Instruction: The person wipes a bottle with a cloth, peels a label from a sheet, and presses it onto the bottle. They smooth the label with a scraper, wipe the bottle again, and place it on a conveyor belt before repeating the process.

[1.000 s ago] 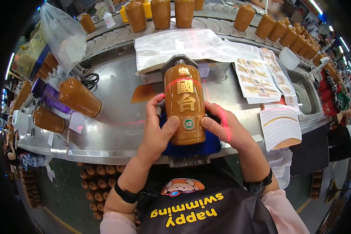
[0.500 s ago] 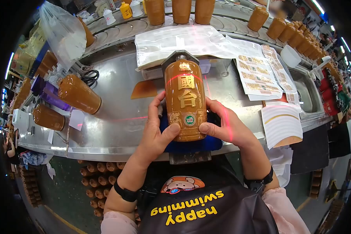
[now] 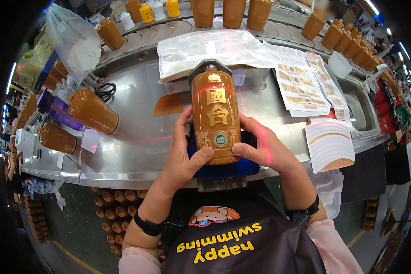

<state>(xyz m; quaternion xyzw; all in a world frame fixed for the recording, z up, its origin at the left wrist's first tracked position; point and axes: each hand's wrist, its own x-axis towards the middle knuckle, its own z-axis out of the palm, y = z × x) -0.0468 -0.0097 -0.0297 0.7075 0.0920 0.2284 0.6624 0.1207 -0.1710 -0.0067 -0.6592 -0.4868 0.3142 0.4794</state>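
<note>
Both left hand (image 3: 182, 160) and right hand (image 3: 261, 153), fingers tight round brown bottle (image 3: 214, 109) over blue pad (image 3: 235, 168) at table (image 3: 137, 153) edge

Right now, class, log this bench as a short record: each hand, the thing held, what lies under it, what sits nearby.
bottle: brown, gold characters, lying flat, red light line across it
pad: blue, under the bottle's base
left hand: grips bottle, thumb on its front
right hand: grips bottle, thumb on its front
left of it: spare bottles lying, scissors
right of it: label sheets
</note>
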